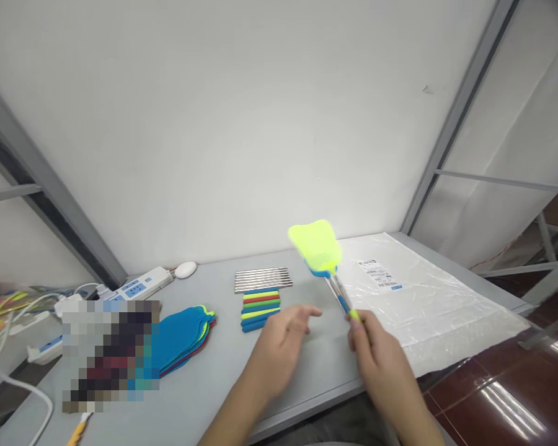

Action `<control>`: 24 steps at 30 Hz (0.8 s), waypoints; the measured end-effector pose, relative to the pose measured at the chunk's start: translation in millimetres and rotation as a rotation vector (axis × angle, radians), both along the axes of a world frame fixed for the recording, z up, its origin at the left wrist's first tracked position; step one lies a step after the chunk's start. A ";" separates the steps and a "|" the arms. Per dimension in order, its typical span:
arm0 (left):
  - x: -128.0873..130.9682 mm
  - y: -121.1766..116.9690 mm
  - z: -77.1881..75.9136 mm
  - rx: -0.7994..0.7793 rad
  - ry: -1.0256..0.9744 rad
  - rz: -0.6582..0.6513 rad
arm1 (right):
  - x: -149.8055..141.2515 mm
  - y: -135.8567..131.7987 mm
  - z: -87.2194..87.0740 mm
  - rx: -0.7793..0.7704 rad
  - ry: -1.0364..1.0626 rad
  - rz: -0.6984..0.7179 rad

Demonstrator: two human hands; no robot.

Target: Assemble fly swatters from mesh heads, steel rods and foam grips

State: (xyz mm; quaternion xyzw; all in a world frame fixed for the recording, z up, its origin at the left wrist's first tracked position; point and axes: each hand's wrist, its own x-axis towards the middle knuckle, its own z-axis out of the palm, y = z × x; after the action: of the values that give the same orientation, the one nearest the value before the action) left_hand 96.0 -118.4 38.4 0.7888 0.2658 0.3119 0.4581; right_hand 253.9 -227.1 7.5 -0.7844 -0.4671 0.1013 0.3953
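Observation:
My right hand (376, 350) is closed round the handle end of a fly swatter (317, 249) with a yellow-green head, a blue collar and a thin metal shaft; the head is raised above the grey table (199, 396) and blurred. My left hand (283, 344) hovers just left of it over the table, fingers loosely spread, holding nothing. Ahead of my left hand lie a stack of coloured handle grips (260, 308) and a row of metal rods (263, 279). A pile of flat swatter heads (186, 331), blue on top, lies further left.
A pile of clear plastic bags (428, 297) with a printed label covers the table's right part. A white power strip (139, 286) and a small white round object (185, 269) lie by the back wall. Cables sit at the far left. The table edge and red tiled floor are at right.

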 end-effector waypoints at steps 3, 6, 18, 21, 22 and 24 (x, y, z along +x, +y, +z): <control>7.2 -7.4 -6.8 0.230 0.144 -0.105 | 36.8 16.1 14.3 -0.294 -0.168 -0.226; 14.2 -5.8 -18.9 0.420 0.248 -0.117 | 66.9 41.6 17.7 -0.463 -0.274 -0.289; 19.5 5.2 -48.4 0.600 0.350 -0.069 | 77.8 73.6 -16.9 -0.550 -0.278 -0.217; 21.2 3.1 -49.5 0.609 0.362 -0.080 | 77.0 71.5 -18.6 -0.532 -0.275 -0.207; 21.7 2.4 -49.7 0.609 0.365 -0.082 | 77.0 71.1 -18.9 -0.525 -0.275 -0.204; 22.5 1.0 -50.1 0.609 0.371 -0.084 | 77.3 70.7 -19.8 -0.514 -0.276 -0.204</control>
State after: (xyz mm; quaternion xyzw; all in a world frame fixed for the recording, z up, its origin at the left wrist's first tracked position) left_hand 118.4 -117.4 -11.7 0.9425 0.2066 0.2092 0.1587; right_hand 331.2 -156.4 -12.2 -0.9079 -0.3942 0.0682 0.1251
